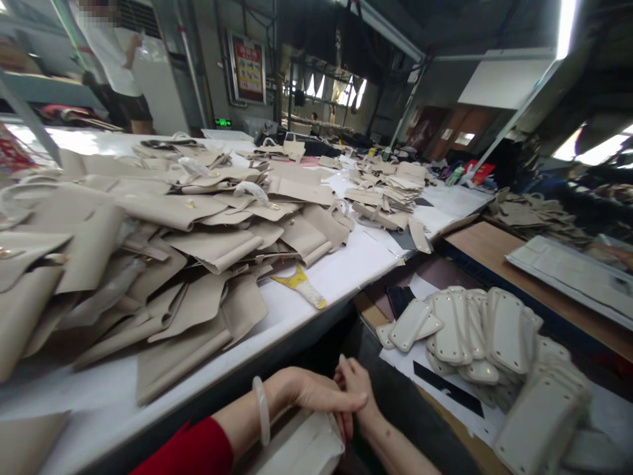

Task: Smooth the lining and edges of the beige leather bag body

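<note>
In the head view, at bottom centre, the left hand (321, 392) and right hand (360, 389) overlap, fingers curled; whether they grip anything cannot be told. The off-white folded piece (304, 447) below them looks light, fairly soft, best held by its blunt end.

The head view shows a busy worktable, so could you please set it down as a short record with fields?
left hand: against the right hand, above a pale item; grip unclear
right hand: meets the left, fingers partly hidden
left arm: white bangle, red sleeve
table: heaped beige pieces; a yellow-and-white tool near the front edge
right side: piled off-white panels
background: framed poster, person in a white top
</note>
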